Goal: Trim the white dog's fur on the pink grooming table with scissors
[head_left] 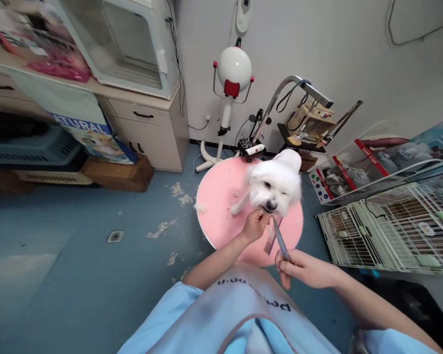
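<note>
A fluffy white dog (275, 179) is on the round pink grooming table (221, 196), its head facing me. Just below its mouth, the fingers of my left hand (256, 226) are closed at the chin fur. My right hand (299, 268) grips a pair of scissors (280, 241) by the handles. Their blades point up toward the dog's chin, close to my left fingertips. A comb (270, 242) lies on the tabletop between my hands and beneath the scissors. Most of the dog's body is hidden behind its head.
White fur clumps (162, 228) litter the blue floor on the left. Behind the table stand a white stand dryer (234, 69) and a curved metal grooming arm (276, 98). Wire cages (384, 231) are at right. A cabinet (143, 128) and brown box (118, 174) are at left.
</note>
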`<state>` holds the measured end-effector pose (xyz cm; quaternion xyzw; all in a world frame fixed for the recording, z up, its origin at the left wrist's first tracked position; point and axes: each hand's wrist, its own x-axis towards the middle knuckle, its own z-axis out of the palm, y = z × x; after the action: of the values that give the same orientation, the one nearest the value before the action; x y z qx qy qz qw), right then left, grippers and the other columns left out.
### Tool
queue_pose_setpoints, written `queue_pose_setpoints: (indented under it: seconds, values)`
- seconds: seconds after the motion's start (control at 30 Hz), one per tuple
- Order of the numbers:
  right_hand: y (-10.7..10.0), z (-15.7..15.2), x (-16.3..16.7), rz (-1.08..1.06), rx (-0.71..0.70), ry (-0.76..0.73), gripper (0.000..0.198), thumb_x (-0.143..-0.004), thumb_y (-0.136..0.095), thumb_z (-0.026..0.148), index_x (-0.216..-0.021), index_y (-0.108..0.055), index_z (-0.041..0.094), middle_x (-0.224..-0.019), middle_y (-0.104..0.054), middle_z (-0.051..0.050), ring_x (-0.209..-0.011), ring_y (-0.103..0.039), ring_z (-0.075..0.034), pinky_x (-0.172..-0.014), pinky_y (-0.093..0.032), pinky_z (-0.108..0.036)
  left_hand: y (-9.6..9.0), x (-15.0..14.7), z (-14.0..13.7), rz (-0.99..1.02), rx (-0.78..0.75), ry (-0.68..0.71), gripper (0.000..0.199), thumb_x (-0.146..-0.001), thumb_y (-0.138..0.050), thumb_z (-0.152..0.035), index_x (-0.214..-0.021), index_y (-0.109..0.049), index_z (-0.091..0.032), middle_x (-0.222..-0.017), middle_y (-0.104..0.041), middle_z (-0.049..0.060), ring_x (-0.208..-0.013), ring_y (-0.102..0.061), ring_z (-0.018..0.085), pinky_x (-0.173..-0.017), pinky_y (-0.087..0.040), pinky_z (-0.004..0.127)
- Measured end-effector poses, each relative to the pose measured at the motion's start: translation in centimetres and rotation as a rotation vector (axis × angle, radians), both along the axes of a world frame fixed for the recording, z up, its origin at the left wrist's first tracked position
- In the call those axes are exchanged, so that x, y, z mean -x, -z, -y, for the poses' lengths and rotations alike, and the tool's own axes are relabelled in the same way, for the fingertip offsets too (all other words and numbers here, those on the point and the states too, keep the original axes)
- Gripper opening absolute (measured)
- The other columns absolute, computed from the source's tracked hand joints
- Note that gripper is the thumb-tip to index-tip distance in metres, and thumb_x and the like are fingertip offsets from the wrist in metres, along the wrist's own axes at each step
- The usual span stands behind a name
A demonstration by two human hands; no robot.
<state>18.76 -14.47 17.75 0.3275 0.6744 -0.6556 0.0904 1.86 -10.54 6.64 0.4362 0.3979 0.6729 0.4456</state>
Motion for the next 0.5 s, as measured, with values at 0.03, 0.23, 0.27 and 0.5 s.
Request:
queue_pose_setpoints:
  seconds: [0.03,0.23,0.27,0.5]
  values:
    - [0.1,-0.4,0.4,-0.027,0.164,-0.046,0.042,-0.089,-0.063,0.058,-0.100,-0.055,0.018,-0.087,-0.070,-0.006,-0.079,-0.068,-0.016,-0.075,-0.052,-0.031,0.1,-0.1,0.1,0.014,-0.006,0.000,0.045,-0.085,-0.055,-0.049,-0.054,-0.047,-0.017,-0.050,-0.047,-0.001,-0.050,-0.042,0.009,-0.052,-0.036,0.023]
    - [0.5,-4.1,2.7,-0.237,0.661,-0.124,0.064,-0.067,-0.087,0.051,-0.111,-0.062,0.012,-0.092,-0.075,-0.013,-0.072,-0.073,-0.018,-0.069,-0.055,-0.028,0.1,-0.8,0.2,0.088,0.032,0.015,0.045,-0.082,-0.058,-0.055,-0.058,-0.051,-0.017,-0.056,-0.051,0.001,-0.057,-0.046,0.012,-0.056,-0.040,0.027]
    - [0.4,-4.8,3.1,-0.281,0.671,-0.094,0.065,-0.068,-0.085,0.056,-0.110,-0.063,0.010,-0.092,-0.074,-0.014,-0.074,-0.073,-0.020,-0.070,-0.056,-0.030,0.0,-0.9,0.2,0.113,0.039,0.024,0.046,-0.080,-0.060,-0.057,-0.057,-0.051,-0.018,-0.056,-0.051,0.002,-0.057,-0.047,0.013,-0.056,-0.040,0.028]
    - [-0.1,-6.4,3.9,-0.197,0.547,0.051,0.044,-0.071,-0.087,0.025,-0.107,-0.064,0.013,-0.083,-0.074,-0.005,-0.065,-0.070,-0.012,-0.061,-0.053,-0.020,-1.3,-1.0,0.8,0.299,0.194,0.159,0.049,-0.070,-0.072,-0.050,-0.049,-0.041,-0.017,-0.051,-0.047,0.000,-0.054,-0.042,0.010,-0.053,-0.040,0.026]
